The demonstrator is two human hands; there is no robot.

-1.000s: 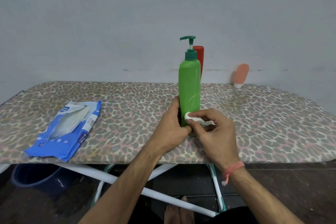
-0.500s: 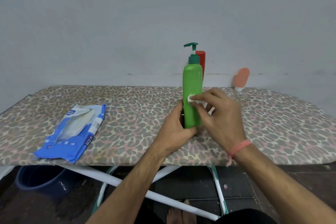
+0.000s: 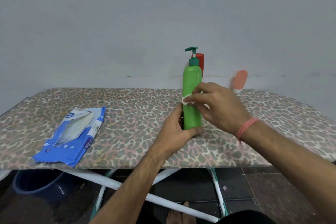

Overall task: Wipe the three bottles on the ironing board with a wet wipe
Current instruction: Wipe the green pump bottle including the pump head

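Leopard-print ironing board point(image 3: 127, 114) carries an upright green pump bottle point(image 3: 192, 96) with a dark green pump head, near its middle. Left hand point(image 3: 177, 136) grips the bottle's base; right hand point(image 3: 218, 105) pinches a white wet wipe point(image 3: 187, 100) against its side. Red bottle point(image 3: 201, 60) stands behind, peach bottle point(image 3: 240, 81) apart.

Plain grey-blue wall point(image 3: 109, 23), dark tiled floor point(image 3: 254, 187), dark blue bucket point(image 3: 36, 185) on floor at left
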